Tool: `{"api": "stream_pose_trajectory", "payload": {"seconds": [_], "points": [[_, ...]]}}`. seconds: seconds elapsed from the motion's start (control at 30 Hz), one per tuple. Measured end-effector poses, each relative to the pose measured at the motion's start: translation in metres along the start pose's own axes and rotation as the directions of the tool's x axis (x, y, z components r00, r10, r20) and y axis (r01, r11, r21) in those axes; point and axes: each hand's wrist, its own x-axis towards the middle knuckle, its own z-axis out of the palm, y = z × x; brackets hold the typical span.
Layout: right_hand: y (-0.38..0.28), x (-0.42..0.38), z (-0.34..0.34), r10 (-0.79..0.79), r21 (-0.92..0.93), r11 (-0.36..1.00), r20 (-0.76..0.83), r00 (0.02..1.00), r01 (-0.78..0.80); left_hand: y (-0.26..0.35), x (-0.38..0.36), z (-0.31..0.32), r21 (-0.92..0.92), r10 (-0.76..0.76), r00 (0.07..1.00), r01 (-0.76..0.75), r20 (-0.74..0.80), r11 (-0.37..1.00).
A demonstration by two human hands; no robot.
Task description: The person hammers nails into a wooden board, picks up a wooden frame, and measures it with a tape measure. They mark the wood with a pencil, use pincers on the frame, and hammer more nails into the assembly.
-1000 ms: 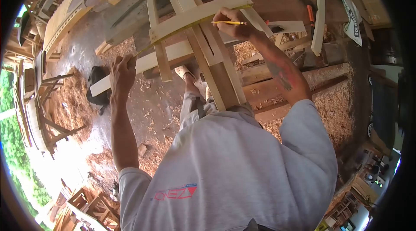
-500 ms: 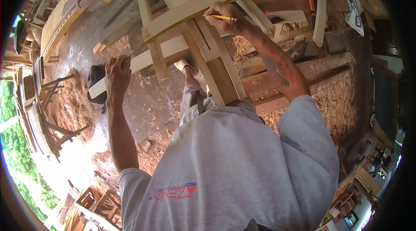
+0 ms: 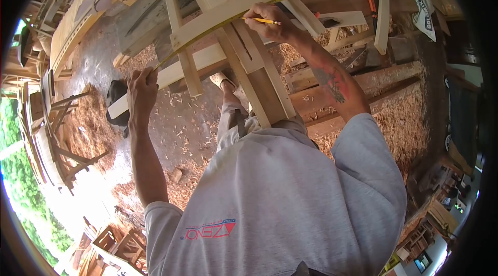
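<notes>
My right hand is closed around a yellow pencil, its tip at the near edge of a pale wooden crosspiece. Along that same edge runs a yellow tape measure, its blade reaching down and left to my left hand. The fingers of my left hand are curled round that end of the tape; most of what lies inside the grip is hidden. Below the crosspiece, a pale board extends behind my left hand. Long wooden rails pass under the crosspiece toward my lap.
Wood shavings cover much of the floor. A tool with an orange handle lies at the upper right, near an upright wooden strip. A dark object is by my left hand. Timber frames stand at the left.
My right hand and the pencil have shifted very slightly left along the crosspiece. The left hand keeps its grip on the tape, and the wood stays in place.
</notes>
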Motion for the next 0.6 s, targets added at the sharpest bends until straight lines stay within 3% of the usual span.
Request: {"api": "stream_pose_trajectory", "payload": {"seconds": [0.17, 0.27, 0.47, 0.53, 0.6], "points": [[0.0018, 0.0011, -0.0015, -0.107, -0.094, 0.99, -0.01, 0.994, 0.106, -0.0003, 0.0011, -0.0016, 0.055, 0.052, 0.999, -0.052, -0.003, 0.997], [-0.0017, 0.0016, -0.0016, 0.001, -0.014, 1.0, -0.007, 1.0, -0.001, -0.0012, 0.0009, -0.0007, 0.026, 0.023, 1.0, -0.023, 0.013, 0.999], [0.0058, 0.0014, -0.0018, -0.137, -0.148, 0.98, -0.003, 0.991, 0.135, 0.0008, 0.0008, -0.001, 0.036, 0.005, 1.0, -0.005, 0.01, 0.999], [0.0023, 0.0006, -0.0006, 0.015, 0.007, 1.0, -0.007, 1.0, -0.015, -0.0003, 0.0002, -0.0008, -0.016, -0.043, 0.999, 0.043, 0.034, 0.999], [0.0028, 0.0004, -0.0001, 0.012, 0.004, 1.0, -0.009, 1.0, -0.012, -0.0015, 0.0006, -0.0023, -0.033, -0.049, 0.997, 0.051, 0.051, 0.998]]}}
